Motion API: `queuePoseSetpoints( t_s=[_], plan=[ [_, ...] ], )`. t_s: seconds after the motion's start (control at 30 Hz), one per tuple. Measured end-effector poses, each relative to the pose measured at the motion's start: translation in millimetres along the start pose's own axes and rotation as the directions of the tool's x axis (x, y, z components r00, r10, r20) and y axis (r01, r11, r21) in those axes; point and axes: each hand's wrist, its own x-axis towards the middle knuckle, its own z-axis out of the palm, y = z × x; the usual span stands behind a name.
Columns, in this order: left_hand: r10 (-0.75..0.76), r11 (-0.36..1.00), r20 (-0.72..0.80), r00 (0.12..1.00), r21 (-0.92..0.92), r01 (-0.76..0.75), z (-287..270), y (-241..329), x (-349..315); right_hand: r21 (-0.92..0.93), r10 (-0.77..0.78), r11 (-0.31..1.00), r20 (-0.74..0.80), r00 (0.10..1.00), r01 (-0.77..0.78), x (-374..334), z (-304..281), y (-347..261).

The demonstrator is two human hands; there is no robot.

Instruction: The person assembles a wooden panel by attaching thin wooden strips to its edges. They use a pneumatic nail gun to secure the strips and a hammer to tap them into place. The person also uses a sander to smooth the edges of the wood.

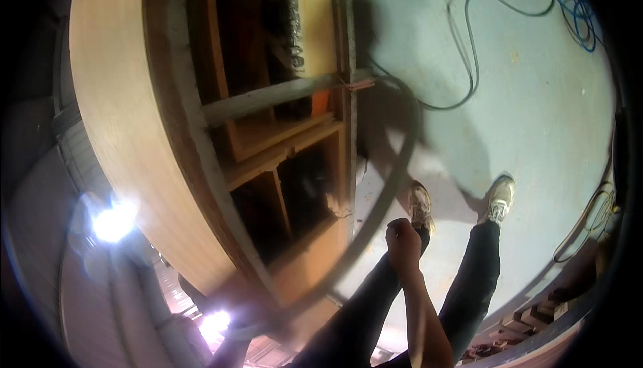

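Note:
My right hand (404, 242) is curled into a fist above my right-of-centre thigh area, and nothing sticks out of it. Low on the left, my left hand (236, 299) is smeared by motion beside the near end of a pale wooden board (110, 53); its fingers cannot be made out. A thick grey hose (392, 197) curves from the wooden frame's far side down toward that hand; whether the hand touches it I cannot tell. The board lies along a grey-edged bench frame with wooden compartments (288, 140) below, dark inside.
A thin cable (473, 59) snakes over the pale floor (536, 120) to a blue coiled hose (581, 16). Another coiled cable (589, 224) lies at the right edge. Wood pieces (529, 318) sit on a rack at lower right. Bright lamps (114, 224) glare at left.

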Motion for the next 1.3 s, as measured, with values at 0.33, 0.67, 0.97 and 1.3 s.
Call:
queuePoseSetpoints(
  t_s=[0.33,0.67,0.97,1.3],
  plan=[
    [-0.023,0.999,-0.002,1.0,0.027,0.023,5,3,31,-0.164,-0.731,0.599,0.288,0.619,0.784,147,123,-198],
    [-0.036,0.999,-0.009,0.999,-0.02,0.036,0,-4,64,-0.351,-0.528,0.52,0.584,0.617,0.778,224,237,-212],
    [-0.065,0.994,-0.028,0.998,-0.087,0.062,-9,-12,54,-0.324,-0.522,0.618,0.511,0.683,0.716,209,207,-192],
    [-0.022,0.984,-0.082,0.996,-0.18,0.007,3,-5,26,0.077,-0.449,0.893,0.195,0.872,0.443,103,42,-146]
  ],
)
